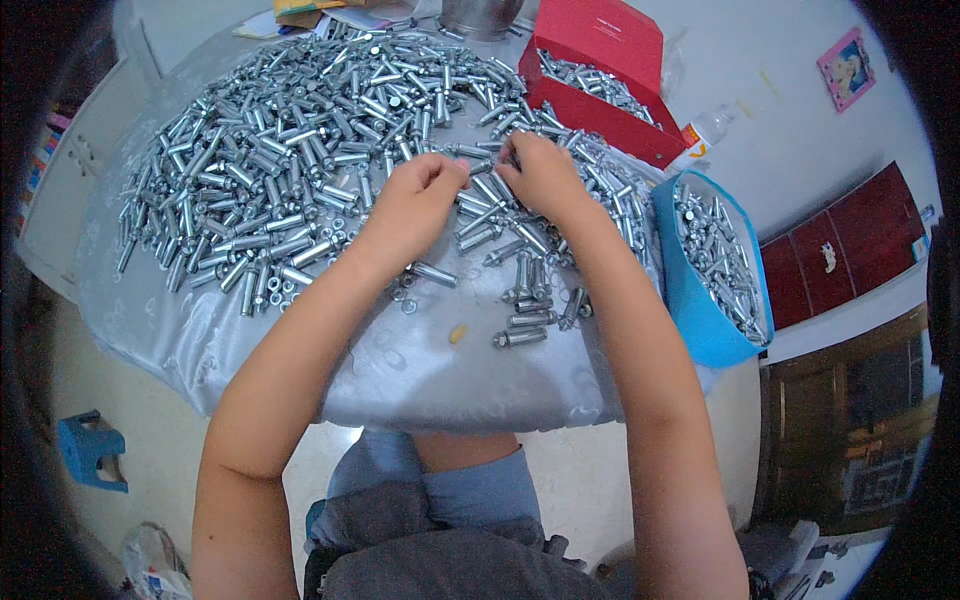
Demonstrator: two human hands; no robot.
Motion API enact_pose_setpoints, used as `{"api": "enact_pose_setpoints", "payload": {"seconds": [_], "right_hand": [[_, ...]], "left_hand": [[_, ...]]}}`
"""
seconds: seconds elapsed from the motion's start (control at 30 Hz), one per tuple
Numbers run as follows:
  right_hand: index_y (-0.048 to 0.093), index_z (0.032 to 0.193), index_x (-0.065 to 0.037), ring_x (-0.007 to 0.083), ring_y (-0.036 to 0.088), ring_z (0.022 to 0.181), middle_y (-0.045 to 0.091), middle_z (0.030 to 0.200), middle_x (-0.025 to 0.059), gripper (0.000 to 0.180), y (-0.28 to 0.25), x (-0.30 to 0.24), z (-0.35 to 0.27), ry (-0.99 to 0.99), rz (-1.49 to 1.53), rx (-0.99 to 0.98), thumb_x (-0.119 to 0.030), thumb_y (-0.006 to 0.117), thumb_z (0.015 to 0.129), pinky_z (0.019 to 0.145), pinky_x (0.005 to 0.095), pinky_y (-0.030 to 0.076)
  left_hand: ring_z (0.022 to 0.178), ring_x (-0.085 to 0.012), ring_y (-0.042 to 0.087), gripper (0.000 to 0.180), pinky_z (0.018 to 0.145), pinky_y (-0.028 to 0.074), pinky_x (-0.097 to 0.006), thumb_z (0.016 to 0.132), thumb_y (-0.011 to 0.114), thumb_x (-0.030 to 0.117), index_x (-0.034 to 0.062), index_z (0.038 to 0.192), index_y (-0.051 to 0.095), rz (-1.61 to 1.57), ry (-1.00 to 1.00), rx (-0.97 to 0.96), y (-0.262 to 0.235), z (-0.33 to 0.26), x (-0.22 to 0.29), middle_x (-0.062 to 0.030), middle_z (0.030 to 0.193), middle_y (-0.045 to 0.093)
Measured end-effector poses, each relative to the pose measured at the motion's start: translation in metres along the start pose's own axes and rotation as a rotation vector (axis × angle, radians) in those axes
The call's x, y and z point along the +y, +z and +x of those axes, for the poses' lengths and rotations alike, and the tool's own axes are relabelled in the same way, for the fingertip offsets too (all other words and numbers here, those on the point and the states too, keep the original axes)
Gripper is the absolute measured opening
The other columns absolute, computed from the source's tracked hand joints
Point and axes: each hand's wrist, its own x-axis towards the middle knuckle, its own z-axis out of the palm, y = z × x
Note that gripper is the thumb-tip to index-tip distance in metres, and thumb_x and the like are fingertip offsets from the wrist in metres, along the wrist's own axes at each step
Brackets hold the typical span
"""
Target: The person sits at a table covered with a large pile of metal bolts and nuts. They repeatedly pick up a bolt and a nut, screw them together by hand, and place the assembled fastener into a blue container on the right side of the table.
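A big heap of shiny metal expansion bolts (290, 150) covers the far and left part of the table. My left hand (425, 195) is at the heap's near right side, its thumb and fingers pinched together. Just to its right, my right hand (540, 175) curls its fingers down among more bolts (485, 205). Whatever either hand grips is hidden by the fingers or too small to name. Nearer to me, a small group of bolts (530, 300) lies partly in rows. Loose nuts (405, 295) lie beside my left forearm.
A red box (610, 120) with its lid up holds bolts at the far right. The blue fabric bin (690, 310) full of bolts stands right of my right forearm. A metal pot (480, 15) is at the back. A patterned silvery cloth (440, 385) covers the table.
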Motion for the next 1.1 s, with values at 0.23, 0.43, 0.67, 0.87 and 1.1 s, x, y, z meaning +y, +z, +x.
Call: {"api": "enact_pose_setpoints", "payload": {"seconds": [0.23, 0.43, 0.67, 0.87, 1.1], "right_hand": [[0.058, 0.100, -0.013, 0.0295, 0.052, 0.094, 0.054, 0.096, 0.0120, 0.029, 0.011, 0.000, 0.014, -0.003, -0.113, 0.079, -0.024, 0.060, 0.074, 0.080, 0.0425, 0.039], [0.059, 0.086, -0.006, 0.0289, 0.055, 0.086, 0.060, 0.083, 0.0132, 0.019, -0.005, -0.004, 0.010, -0.034, -0.011, 0.138, -0.021, 0.059, 0.075, 0.074, 0.0405, 0.040], [0.059, 0.093, -0.004, 0.0255, 0.055, 0.072, 0.057, 0.082, 0.0125, 0.017, -0.035, -0.045, -0.059, -0.217, 0.579, 0.243, -0.011, 0.056, 0.077, 0.066, 0.0314, 0.043], [0.060, 0.094, -0.005, 0.0164, 0.053, 0.069, 0.056, 0.081, 0.0077, 0.018, -0.036, -0.042, -0.070, -0.077, 0.803, 0.243, -0.012, 0.056, 0.079, 0.061, 0.0263, 0.042], [0.060, 0.095, -0.005, 0.0157, 0.052, 0.072, 0.056, 0.085, 0.0071, 0.018, -0.032, -0.036, -0.076, -0.043, 0.879, 0.209, -0.015, 0.055, 0.080, 0.063, 0.0247, 0.041]], "left_hand": [[0.059, -0.0089, 0.045, 0.030, 0.054, 0.036, -0.024, 0.084, 0.049, 0.027, -0.0013, 0.078, 0.059, -0.036, -0.022, 0.014, -0.003, 0.005, -0.005, -0.0028, 0.063, 0.053], [0.059, -0.0062, 0.040, 0.031, 0.052, 0.031, -0.023, 0.085, 0.049, 0.031, 0.0014, 0.077, 0.057, -0.013, 0.050, -0.013, 0.001, 0.006, -0.012, 0.0023, 0.062, 0.047], [0.063, -0.0063, 0.046, 0.025, 0.059, 0.036, -0.020, 0.083, 0.052, 0.024, 0.0002, 0.080, 0.059, 0.056, 0.076, -0.002, 0.002, 0.003, -0.010, 0.0006, 0.068, 0.055], [0.062, -0.0061, 0.046, 0.024, 0.057, 0.036, -0.021, 0.081, 0.055, 0.024, 0.0008, 0.076, 0.061, 0.058, 0.103, -0.028, 0.003, -0.001, -0.004, 0.0007, 0.065, 0.055], [0.063, -0.0068, 0.049, 0.026, 0.058, 0.038, -0.022, 0.081, 0.056, 0.025, 0.0003, 0.078, 0.063, 0.107, 0.091, -0.094, 0.007, -0.002, -0.007, -0.0018, 0.068, 0.059]]}}
